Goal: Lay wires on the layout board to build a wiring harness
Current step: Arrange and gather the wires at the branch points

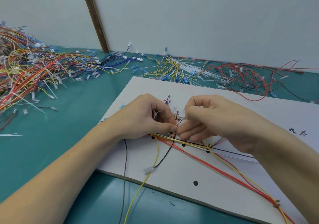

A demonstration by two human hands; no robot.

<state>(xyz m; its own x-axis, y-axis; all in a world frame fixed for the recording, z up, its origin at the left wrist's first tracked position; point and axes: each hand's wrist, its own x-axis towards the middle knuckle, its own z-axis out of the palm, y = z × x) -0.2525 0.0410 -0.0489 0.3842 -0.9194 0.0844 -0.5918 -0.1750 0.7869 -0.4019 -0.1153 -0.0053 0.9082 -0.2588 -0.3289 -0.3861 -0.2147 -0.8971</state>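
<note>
The wires (198, 156) look thin, light and bendy, so they are best pinched near the bundle. They are red, yellow, black and white, lying on the layout board (224, 103). The left hand (151, 118) and right hand (207, 120) both pinch them there.

**Pale wall, teal bench**

Behind, a plain pale wall (207, 16), split by a slanting dark brown wooden strip (94, 16). Below, a teal table top (77, 111) meeting the wall. Soft, even light throughout.
</note>
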